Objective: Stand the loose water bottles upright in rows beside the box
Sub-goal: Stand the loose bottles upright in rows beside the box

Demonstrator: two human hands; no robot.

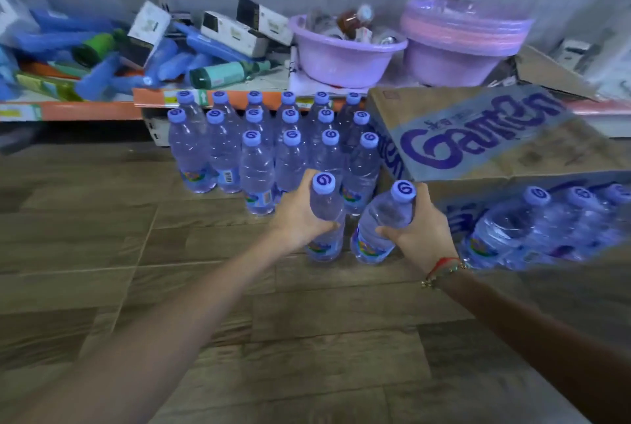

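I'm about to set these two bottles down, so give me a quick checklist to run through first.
1. Left hand grip on left bottle: ok.
2. Right hand grip on right bottle: ok.
3. Left bottle upright: ok.
4. Right bottle upright: not ok, it tilts toward the box.
5. Standing rows upright: ok.
6. Both bottles' bases flat on the floor: cannot tell.

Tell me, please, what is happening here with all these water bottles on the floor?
A person is standing water bottles in rows on the wood-look floor, left of a cardboard box. The left hand grips one bottle upright; the right hand grips a second bottle, tilted. Both sit at the front of the standing rows, which reach back to a shelf edge. More bottles lie in the opened box.
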